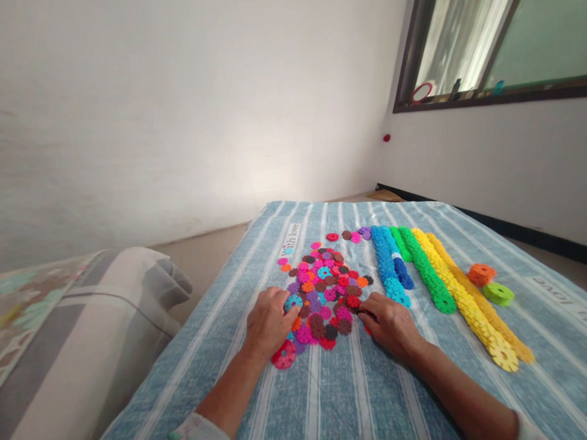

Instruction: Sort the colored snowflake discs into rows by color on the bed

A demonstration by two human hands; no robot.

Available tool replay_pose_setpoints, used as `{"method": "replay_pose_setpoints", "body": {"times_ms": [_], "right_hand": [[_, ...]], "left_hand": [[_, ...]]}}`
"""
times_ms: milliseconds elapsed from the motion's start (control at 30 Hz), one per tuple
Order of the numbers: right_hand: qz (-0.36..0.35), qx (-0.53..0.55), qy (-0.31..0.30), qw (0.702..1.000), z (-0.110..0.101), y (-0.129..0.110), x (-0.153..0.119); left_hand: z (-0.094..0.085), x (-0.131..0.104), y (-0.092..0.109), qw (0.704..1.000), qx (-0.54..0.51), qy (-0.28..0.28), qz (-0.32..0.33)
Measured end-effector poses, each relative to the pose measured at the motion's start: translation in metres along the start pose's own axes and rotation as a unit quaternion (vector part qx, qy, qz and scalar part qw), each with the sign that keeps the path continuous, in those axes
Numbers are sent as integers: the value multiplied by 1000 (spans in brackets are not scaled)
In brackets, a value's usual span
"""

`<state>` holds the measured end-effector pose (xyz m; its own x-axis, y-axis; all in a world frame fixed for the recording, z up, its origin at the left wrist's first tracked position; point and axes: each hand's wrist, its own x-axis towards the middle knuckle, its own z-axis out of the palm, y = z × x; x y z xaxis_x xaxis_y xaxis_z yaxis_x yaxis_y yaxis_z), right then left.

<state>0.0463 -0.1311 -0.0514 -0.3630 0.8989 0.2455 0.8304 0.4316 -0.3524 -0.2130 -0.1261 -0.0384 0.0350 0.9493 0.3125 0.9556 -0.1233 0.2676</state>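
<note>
A loose pile of mixed snowflake discs (325,295) in pink, red, purple, brown, orange and blue lies on the striped cloth (211,371). At the pile's left edge, my left hand (269,322) is closed, thumb and fingers on a light blue snowflake disc (293,301). My right hand (389,323) rests at the pile's right edge with its fingers curled together beside red and dark discs; whatever they may hold is hidden. A pink-red disc (283,354) lies just below my left hand.
Right of the pile run long rows of discs sorted by colour: a light blue row (385,265), a green row (429,273) and a yellow row (468,303). Short orange (481,274) and lime stacks (498,293) lie further right. A grey-and-white covered shape (101,329) stands at left.
</note>
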Motion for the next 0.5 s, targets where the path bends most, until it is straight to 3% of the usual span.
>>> {"method": "replay_pose_setpoints", "body": {"times_ms": [500], "right_hand": [[3,-2,1,1000,1,1,0]], "left_hand": [[-1,1,-2,1000,-16,-2,-10]]}}
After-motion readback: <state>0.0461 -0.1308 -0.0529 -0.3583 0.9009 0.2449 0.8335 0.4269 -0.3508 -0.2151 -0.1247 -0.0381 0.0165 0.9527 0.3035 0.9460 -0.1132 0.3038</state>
